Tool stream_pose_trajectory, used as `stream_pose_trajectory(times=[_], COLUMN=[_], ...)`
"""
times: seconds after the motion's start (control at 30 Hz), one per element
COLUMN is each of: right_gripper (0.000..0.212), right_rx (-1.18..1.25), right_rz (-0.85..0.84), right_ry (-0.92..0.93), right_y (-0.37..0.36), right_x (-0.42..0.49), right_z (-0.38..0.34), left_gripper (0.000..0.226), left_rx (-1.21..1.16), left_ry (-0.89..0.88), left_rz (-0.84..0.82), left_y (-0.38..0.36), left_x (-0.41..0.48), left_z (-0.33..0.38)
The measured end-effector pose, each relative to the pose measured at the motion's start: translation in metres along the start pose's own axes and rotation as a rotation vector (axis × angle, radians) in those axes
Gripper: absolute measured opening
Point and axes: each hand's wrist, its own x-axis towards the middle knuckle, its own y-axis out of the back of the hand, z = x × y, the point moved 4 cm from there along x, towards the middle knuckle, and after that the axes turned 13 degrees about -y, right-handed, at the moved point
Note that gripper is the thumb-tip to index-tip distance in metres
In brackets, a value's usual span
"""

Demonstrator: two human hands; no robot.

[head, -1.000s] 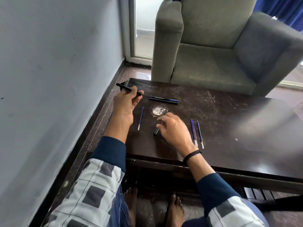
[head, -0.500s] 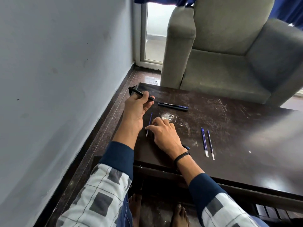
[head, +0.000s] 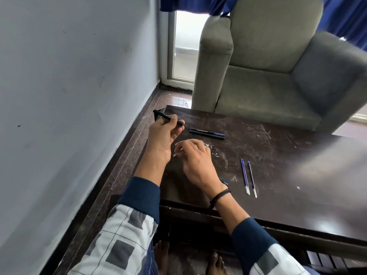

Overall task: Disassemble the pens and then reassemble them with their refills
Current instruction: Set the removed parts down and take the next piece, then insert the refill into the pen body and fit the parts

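A pale grey wall (head: 69,96) runs down the left, and a grey upholstered armchair (head: 278,72) stands at the far side of a dark brown, scratched wooden tabletop (head: 288,175). At the tabletop's far left corner, the left hand (head: 162,135) is closed around a slim black pen barrel (head: 168,117), pinched between thumb and fingertips and raised off the surface. Just right of it, the right hand (head: 196,163) hovers with curled fingers pinching a thin refill with a pale tip (head: 177,152); motion blur hides most of it. Two more black pens (head: 206,132) lie side by side beyond the right hand. Two blue refills with clear ends (head: 248,178) lie parallel to the right, apart from both hands. A small blue piece (head: 225,183) peeks out beside the right wrist.
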Motion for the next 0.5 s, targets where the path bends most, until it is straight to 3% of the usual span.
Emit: stream_pose_trajectory(times=[0.17,0.3,0.5], right_gripper=[0.014,0.015,0.015], right_rx=[0.124,0.287,0.330], right_rz=[0.281,0.227,0.211], right_ry=[-0.085,-0.221,-0.348], right_y=[0.058,0.074,0.074], right_x=[-0.003,-0.015,-0.018], right_z=[-0.007,0.012,0.030], left_gripper=[0.010,0.009,0.008], left_rx=[-0.046,-0.057,0.043], left_ry=[0.016,0.086,0.130], left_rz=[-0.088,-0.227,-0.279], left_y=[-0.010,-0.028,-0.034], left_x=[-0.004,-0.015,-0.023], left_z=[0.001,-0.007,-0.021])
